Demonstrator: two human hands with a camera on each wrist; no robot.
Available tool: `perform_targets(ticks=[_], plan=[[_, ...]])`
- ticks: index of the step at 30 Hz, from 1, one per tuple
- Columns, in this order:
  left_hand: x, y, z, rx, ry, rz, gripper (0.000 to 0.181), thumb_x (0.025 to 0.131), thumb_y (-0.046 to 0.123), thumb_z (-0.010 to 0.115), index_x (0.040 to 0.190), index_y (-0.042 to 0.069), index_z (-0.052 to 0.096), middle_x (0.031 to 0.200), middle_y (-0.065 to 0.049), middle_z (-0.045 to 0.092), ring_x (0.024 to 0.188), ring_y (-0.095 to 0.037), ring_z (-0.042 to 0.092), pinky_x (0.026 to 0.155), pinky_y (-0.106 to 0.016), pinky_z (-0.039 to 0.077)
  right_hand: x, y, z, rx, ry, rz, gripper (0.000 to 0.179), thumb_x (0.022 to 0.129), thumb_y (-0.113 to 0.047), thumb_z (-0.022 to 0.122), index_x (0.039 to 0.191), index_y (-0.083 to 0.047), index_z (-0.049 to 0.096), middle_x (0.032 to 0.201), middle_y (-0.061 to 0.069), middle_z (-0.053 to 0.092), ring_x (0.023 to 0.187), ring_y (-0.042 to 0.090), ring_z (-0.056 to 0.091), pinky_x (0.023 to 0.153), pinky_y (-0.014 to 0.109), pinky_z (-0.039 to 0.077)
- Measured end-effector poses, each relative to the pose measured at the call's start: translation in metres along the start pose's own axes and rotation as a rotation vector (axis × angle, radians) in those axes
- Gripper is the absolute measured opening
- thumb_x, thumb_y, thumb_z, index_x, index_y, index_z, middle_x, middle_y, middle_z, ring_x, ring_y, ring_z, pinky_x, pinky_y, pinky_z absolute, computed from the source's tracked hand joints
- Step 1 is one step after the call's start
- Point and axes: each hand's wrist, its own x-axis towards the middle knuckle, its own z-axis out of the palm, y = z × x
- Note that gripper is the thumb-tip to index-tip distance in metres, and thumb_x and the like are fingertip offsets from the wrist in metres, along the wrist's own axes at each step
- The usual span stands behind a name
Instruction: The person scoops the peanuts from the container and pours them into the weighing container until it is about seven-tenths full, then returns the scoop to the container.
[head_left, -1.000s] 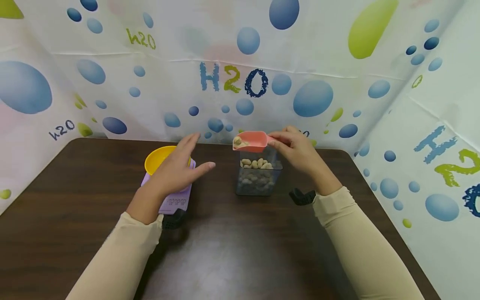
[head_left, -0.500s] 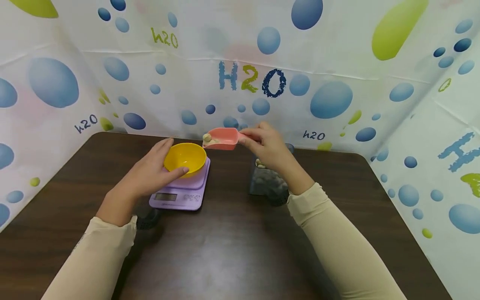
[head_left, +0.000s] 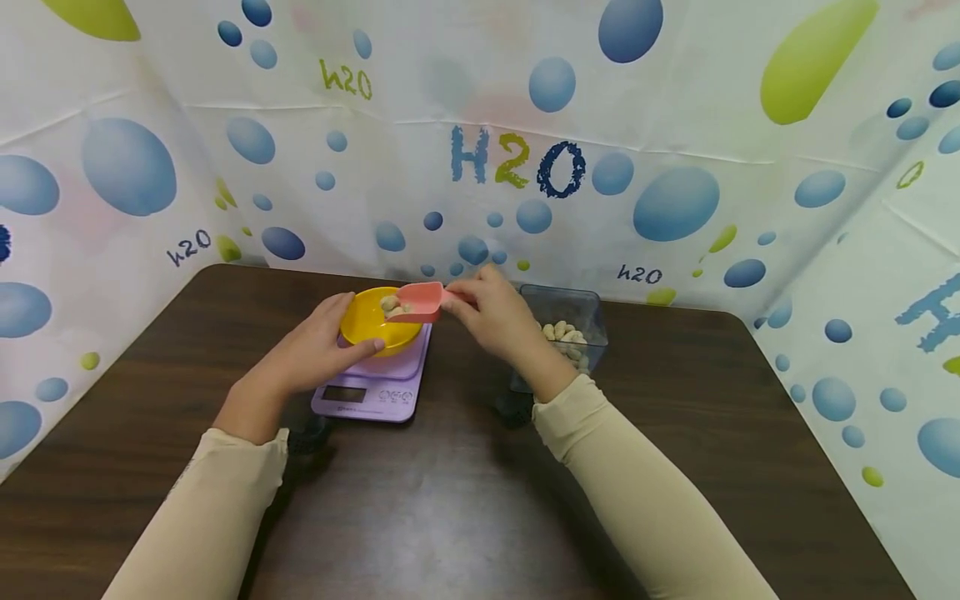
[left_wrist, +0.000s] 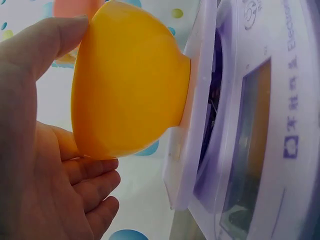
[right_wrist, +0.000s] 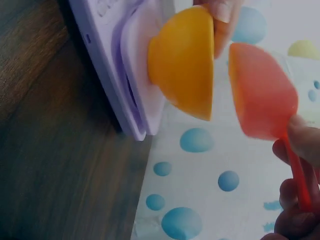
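My right hand (head_left: 495, 318) grips the handle of a pink scoop (head_left: 423, 302). Pale, oblong nuts (head_left: 391, 306), like peanuts in their shells, lie at the scoop's front lip, over the right side of a yellow bowl (head_left: 369, 331). In the right wrist view the scoop (right_wrist: 262, 92) is tilted and faces the bowl's rim. The bowl stands on the round platform of a lilac kitchen scale (head_left: 386, 408). With thumb and fingers spread to either side of the rim, my left hand (left_wrist: 55, 150) holds the bowl (left_wrist: 130, 80). The scale's display (head_left: 344, 394) looks dark.
Right of the scale stands a clear grey plastic box (head_left: 573, 302) with more nuts (head_left: 564, 332) inside, partly hidden by my right forearm. The dark wooden table (head_left: 450, 500) ends at a patterned curtain (head_left: 420, 75).
The right hand has carried the loaded scoop left, from above the box to over the bowl, and tilted it. The left hand has come to the bowl's rim.
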Motion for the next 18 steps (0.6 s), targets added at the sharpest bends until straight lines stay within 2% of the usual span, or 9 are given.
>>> perform_targets(ticks=[3, 7, 10, 15, 18], plan=[[0.001, -0.001, 0.0, -0.003, -0.002, -0.003, 0.101, 0.088, 0.067, 0.054, 0.157, 0.005, 0.014, 0.158, -0.021, 0.022, 0.125, -0.037, 0.044, 0.104, -0.059, 0.042, 0.001, -0.004, 0.004, -0.079, -0.001, -0.005, 0.034, 0.094, -0.041, 0.061, 0.118, -0.019, 0.072, 0.093, 0.002, 0.048, 0.082, 0.018, 0.046, 0.064, 0.028, 0.042], [0.001, -0.001, 0.0, -0.013, 0.001, 0.006, 0.101, 0.088, 0.066, 0.056, 0.157, 0.004, 0.015, 0.157, -0.021, 0.022, 0.127, -0.038, 0.043, 0.106, -0.06, 0.04, 0.002, -0.008, 0.008, -0.196, 0.019, -0.074, 0.032, 0.095, -0.039, 0.061, 0.117, -0.018, 0.073, 0.095, 0.003, 0.051, 0.083, 0.017, 0.049, 0.067, 0.027, 0.046], [0.002, -0.002, 0.001, -0.022, 0.006, 0.018, 0.1, 0.088, 0.064, 0.057, 0.156, 0.003, 0.016, 0.157, -0.022, 0.023, 0.127, -0.038, 0.043, 0.107, -0.059, 0.039, 0.001, -0.01, 0.01, -0.306, 0.07, -0.164, 0.029, 0.095, -0.037, 0.063, 0.115, -0.019, 0.073, 0.095, 0.003, 0.053, 0.083, 0.017, 0.05, 0.068, 0.026, 0.048], [0.002, -0.002, 0.002, -0.025, 0.011, 0.027, 0.099, 0.088, 0.064, 0.057, 0.156, 0.003, 0.018, 0.156, -0.022, 0.026, 0.126, -0.037, 0.044, 0.106, -0.058, 0.042, -0.001, -0.014, 0.014, -0.501, 0.218, -0.365, 0.029, 0.091, -0.034, 0.069, 0.114, -0.017, 0.074, 0.087, 0.005, 0.054, 0.073, 0.018, 0.048, 0.061, 0.024, 0.046], [0.002, -0.002, 0.001, -0.03, 0.014, 0.028, 0.098, 0.088, 0.064, 0.057, 0.155, 0.004, 0.019, 0.155, -0.022, 0.027, 0.126, -0.037, 0.044, 0.106, -0.059, 0.041, -0.001, -0.017, 0.014, -0.588, 0.278, -0.433, 0.028, 0.091, -0.034, 0.07, 0.112, -0.016, 0.075, 0.084, 0.004, 0.052, 0.069, 0.017, 0.045, 0.057, 0.023, 0.043]])
